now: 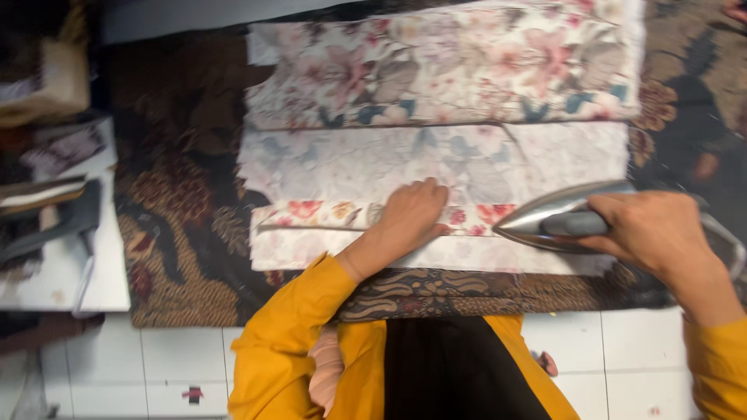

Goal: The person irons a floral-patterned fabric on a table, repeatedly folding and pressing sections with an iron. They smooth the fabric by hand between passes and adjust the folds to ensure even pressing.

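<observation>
My left hand (411,216) lies flat, fingers together, on a folded strip of floral fabric (319,212), pressing it down. My right hand (650,229) grips the dark handle of a silver clothes iron (545,214), whose pointed tip faces left toward my left hand, a short gap between them. The iron rests on the pale reverse side of the floral cloth (366,163). Farther back the same cloth (443,62) shows its printed face with pink and blue flowers. Both my sleeves are mustard yellow.
A dark brown patterned batik cloth (179,218) covers the work surface under the fabric. A stack of papers and fabric pieces (54,202) sits at the left on a white board. White floor tiles (156,365) show below the table edge.
</observation>
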